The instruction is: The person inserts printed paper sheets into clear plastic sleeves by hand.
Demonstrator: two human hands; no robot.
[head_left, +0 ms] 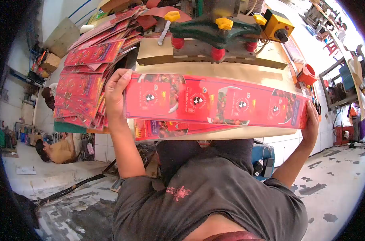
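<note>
My left hand (117, 90) grips the left end of a long red printed plastic sheet (198, 100), thumb on top. Its right end is held by my right hand (310, 122), fingers wrapped at the edge. The sheet is stretched out level in front of my chest, with panda logos and food pictures on it. Beneath it, partly hidden, another red printed sheet (166, 128) lies on the cream work board (262, 133). Just beyond stands a press with a dark green frame (218, 34), yellow knobs and red cylinders, over a long flat bar (166, 59).
A tall, untidy stack of red printed sheets (80, 86) sits left of the board. A yellow control box (278, 26) is at the press's right. A red tape roll (307, 74) lies at the right edge. Another person (62, 148) is low at far left.
</note>
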